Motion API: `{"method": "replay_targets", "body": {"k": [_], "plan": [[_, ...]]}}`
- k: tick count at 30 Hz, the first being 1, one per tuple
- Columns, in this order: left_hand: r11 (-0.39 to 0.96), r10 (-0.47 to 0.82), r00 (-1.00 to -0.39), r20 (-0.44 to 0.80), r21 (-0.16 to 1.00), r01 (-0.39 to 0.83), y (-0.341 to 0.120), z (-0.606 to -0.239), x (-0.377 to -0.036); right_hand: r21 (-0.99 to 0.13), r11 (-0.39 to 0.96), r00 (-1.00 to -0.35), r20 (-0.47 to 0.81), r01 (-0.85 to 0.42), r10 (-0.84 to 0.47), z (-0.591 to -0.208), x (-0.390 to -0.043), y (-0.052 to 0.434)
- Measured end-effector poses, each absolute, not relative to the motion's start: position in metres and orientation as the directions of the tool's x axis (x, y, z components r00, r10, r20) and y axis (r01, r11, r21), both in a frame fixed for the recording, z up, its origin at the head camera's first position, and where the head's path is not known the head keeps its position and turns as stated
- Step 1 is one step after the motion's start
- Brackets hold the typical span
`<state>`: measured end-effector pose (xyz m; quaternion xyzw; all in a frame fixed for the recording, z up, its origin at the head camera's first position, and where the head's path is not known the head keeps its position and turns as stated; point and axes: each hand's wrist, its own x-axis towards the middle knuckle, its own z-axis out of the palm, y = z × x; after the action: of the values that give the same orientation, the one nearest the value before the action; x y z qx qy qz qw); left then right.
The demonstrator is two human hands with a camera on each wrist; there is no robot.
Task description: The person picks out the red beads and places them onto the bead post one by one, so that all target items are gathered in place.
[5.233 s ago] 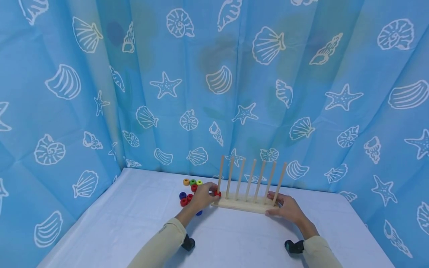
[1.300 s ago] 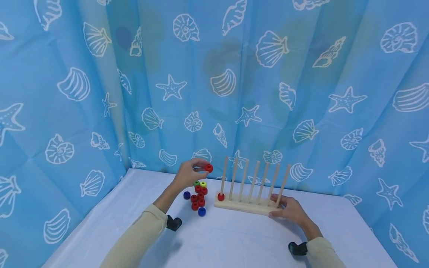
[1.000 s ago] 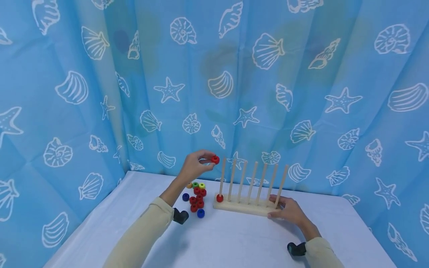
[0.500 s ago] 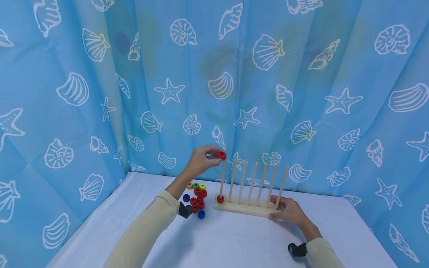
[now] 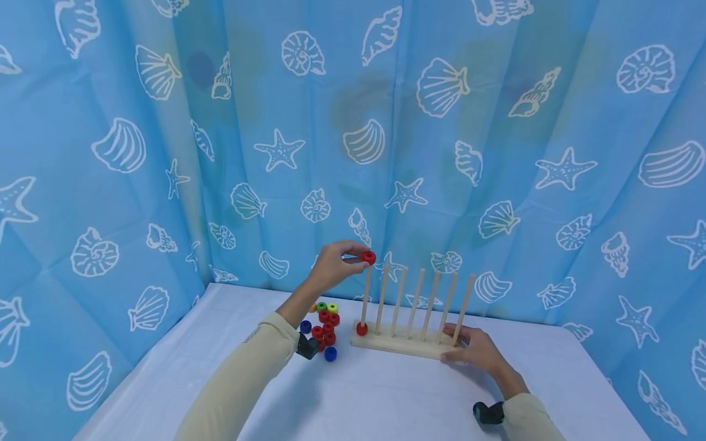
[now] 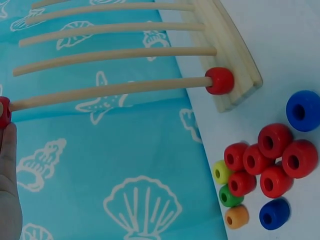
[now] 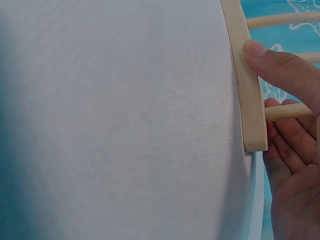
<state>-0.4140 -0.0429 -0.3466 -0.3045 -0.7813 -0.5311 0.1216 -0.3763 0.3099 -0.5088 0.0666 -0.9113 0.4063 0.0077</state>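
- L hand (image 5: 331,266) is raised over the rear part of the surface (image 5: 386,398), thumb + fingertips pinching a red bead (image 5: 368,258).
- That bead sits right at the tip of the leftmost peg (image 5: 364,294); the L wrist view shows the peg tip meeting the bead (image 6: 4,112), can't tell if it's threaded on yet.
- A second red bead (image 5: 361,329) is on the same peg, down at the bottom, touching the base.
- Peg rack (image 5: 410,344): pale wood base w/ a row of upright pegs, standing near the rear edge of the surface, about mid-width; other pegs bare.
- R hand (image 5: 474,348) grips the R end of the rack base; thumb on the front edge, fingers curled round behind the last peg (R wrist view (image 7: 287,125)).
- Loose beads (image 5: 325,324) lie in a cluster on the surface just L of the rack, apart from it: several red ones touching each other, 2 blue, plus yellow, green + orange at the rear of the cluster.
- One blue bead (image 5: 330,353) is the nearest of the cluster to the front edge; the other blue (image 5: 305,326) is at the cluster's L side.
- Behind + to the sides: blue curtain (image 5: 165,122) w/ white shell + starfish print.
- Both arms in pale sleeves (image 5: 242,380), a dark wrist-mounted device on each.
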Motion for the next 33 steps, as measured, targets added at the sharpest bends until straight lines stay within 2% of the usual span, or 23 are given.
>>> {"method": "replay_targets", "body": {"k": [10, 19, 33], "plan": [[0.247, 0.341, -0.778, 0.528, 0.748, 0.616, -0.0407, -0.3474, -0.4166, -0.73, 0.675, -0.994, 0.064, -0.108, -0.091, -0.5104, -0.3768, 0.3096], [0.293, 0.319, -0.806, 0.499, 0.756, 0.585, -0.0384, -0.3493, -0.4185, -0.728, 0.677, -0.994, 0.065, -0.108, -0.088, -0.5122, -0.3774, 0.3097], [0.299, 0.337, -0.807, 0.485, 0.757, 0.58, -0.0399, -0.3492, -0.4138, -0.725, 0.682, -0.995, 0.051, -0.097, -0.088, -0.5121, -0.3779, 0.3112]]}}
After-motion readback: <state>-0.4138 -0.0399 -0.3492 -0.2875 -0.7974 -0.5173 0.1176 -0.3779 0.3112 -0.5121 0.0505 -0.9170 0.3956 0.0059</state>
